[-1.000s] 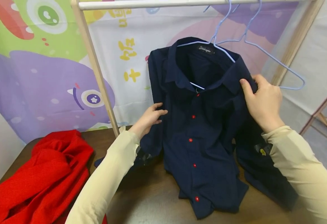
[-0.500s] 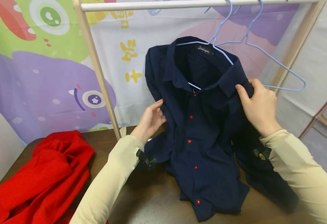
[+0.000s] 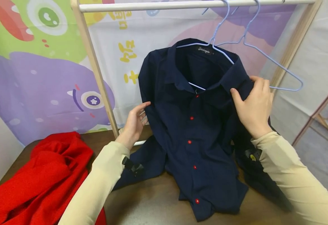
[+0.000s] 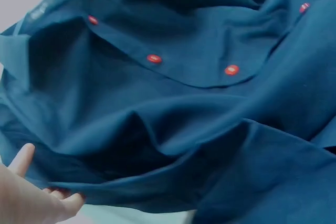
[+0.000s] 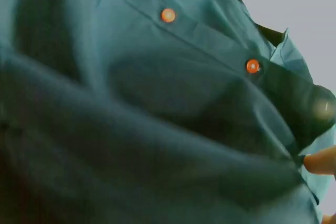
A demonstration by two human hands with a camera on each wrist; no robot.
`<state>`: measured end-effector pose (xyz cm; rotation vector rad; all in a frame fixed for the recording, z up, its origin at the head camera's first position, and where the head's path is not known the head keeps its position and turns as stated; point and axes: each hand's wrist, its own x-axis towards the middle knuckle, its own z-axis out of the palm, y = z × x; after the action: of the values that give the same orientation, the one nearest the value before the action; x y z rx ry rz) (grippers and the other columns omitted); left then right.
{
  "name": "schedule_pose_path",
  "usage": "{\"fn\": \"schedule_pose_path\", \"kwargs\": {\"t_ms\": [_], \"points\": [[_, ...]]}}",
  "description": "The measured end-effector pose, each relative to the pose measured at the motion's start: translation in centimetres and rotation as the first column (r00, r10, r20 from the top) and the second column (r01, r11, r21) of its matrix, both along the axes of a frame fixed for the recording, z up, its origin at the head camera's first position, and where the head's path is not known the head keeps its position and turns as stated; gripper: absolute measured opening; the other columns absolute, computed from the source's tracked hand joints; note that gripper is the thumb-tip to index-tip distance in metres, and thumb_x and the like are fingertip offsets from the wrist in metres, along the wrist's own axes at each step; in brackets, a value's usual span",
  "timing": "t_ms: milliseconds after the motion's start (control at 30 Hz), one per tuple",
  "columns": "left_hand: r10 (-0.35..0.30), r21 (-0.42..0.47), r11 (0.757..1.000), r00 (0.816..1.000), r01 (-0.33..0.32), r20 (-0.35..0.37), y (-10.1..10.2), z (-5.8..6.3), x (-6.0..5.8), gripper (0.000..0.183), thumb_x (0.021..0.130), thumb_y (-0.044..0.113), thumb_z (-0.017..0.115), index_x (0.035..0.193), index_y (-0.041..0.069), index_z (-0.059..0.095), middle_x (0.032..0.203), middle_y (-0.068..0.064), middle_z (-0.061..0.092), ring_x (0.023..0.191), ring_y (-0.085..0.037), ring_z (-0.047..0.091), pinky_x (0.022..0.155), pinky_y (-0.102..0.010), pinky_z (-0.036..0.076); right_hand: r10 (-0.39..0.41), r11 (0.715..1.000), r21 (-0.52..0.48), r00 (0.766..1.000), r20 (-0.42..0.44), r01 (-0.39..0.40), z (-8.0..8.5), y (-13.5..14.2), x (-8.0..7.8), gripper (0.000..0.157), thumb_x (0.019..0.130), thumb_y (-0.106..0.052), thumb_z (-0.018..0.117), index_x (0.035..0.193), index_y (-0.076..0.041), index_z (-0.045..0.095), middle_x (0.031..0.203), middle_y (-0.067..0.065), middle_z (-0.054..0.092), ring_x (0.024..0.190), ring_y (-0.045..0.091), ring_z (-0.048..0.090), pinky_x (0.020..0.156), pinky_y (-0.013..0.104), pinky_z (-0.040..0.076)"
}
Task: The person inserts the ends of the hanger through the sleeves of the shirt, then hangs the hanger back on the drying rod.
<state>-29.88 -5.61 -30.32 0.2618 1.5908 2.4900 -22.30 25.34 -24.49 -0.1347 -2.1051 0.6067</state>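
A dark navy long-sleeved shirt [image 3: 178, 125] with red buttons hangs from a light-blue wire hanger [image 3: 216, 39] through its collar. Its lower part reaches down to the brown table. My right hand [image 3: 255, 104] pinches the shirt at the shoulder on the right, thumb in front and fingers behind; in the right wrist view the thumb [image 5: 321, 161] shows at the cloth's edge. On the other side, my left hand [image 3: 133, 123] has its fingers extended, fingertips right at the upper sleeve. The left wrist view has this hand [image 4: 34, 198] low at the cloth's edge, its thumb raised.
Both hangers hook over the white rail [image 3: 152, 6] of a wooden rack [image 3: 96, 68]. The second blue hanger [image 3: 276, 61] is bare, beside the shirt. Bunched red cloth [image 3: 48, 168] lies on the table [image 3: 141, 203] at left. A cartoon-print curtain [image 3: 54, 84] hangs behind.
My left hand has moved left and slightly down, and the left sleeve and shoulder have spread outward. My right hand stays on the right shoulder, having shifted slightly left.
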Motion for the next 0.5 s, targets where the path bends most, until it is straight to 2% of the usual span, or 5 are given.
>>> {"fn": "schedule_pose_path", "kwargs": {"t_ms": [100, 233, 367, 500], "points": [[0.018, 0.000, 1.000, 0.999, -0.018, -0.037, -1.0, 0.8, 0.7, 0.048, 0.093, 0.023, 0.035, 0.135, -0.002, 0.037, 0.146, -0.010, 0.024, 0.135, -0.026, 0.020, 0.110, -0.040, 0.015, -0.011, 1.000, 0.014, 0.999, -0.047, 0.012, -0.3, -0.4, -0.2, 0.059, 0.082, -0.036, 0.063, 0.125, -0.002, 0.042, 0.118, 0.021, 0.042, 0.114, 0.034, 0.037, 0.097, 0.044, 0.021], [0.031, 0.004, 1.000, 0.997, -0.031, -0.066, -2.5, 1.9, 1.8, 0.037, 0.093, 0.023, 0.036, 0.123, 0.005, 0.049, 0.147, -0.008, 0.025, 0.136, -0.026, 0.020, 0.111, -0.041, 0.013, -0.007, 0.999, 0.031, 0.996, -0.087, 0.010, -0.6, -1.1, -0.3, 0.060, 0.082, -0.037, 0.063, 0.127, -0.003, 0.042, 0.126, 0.017, 0.038, 0.120, 0.030, 0.032, 0.104, 0.039, 0.011], [0.039, -0.080, 0.996, 0.993, -0.048, -0.110, -4.0, 3.0, 2.8, 0.027, 0.094, 0.024, 0.037, 0.112, 0.015, 0.055, 0.142, -0.004, 0.033, 0.132, -0.025, 0.029, 0.110, -0.041, 0.015, 0.013, 0.997, 0.071, 0.995, -0.099, -0.006, -0.6, -2.0, -0.5, 0.058, 0.081, -0.033, 0.064, 0.126, -0.002, 0.043, 0.128, 0.017, 0.037, 0.122, 0.030, 0.031, 0.107, 0.038, 0.008], [0.052, -0.214, 0.973, 0.987, -0.085, -0.152, -5.5, 3.7, 3.8, 0.026, 0.094, 0.021, 0.037, 0.111, 0.014, 0.056, 0.124, 0.003, 0.051, 0.122, -0.021, 0.042, 0.109, -0.041, 0.019, 0.045, 0.994, 0.100, 0.995, -0.087, -0.036, -1.0, -3.3, -0.6, 0.056, 0.082, -0.028, 0.061, 0.126, 0.000, 0.043, 0.130, 0.017, 0.037, 0.125, 0.029, 0.028, 0.108, 0.039, 0.007]]}}
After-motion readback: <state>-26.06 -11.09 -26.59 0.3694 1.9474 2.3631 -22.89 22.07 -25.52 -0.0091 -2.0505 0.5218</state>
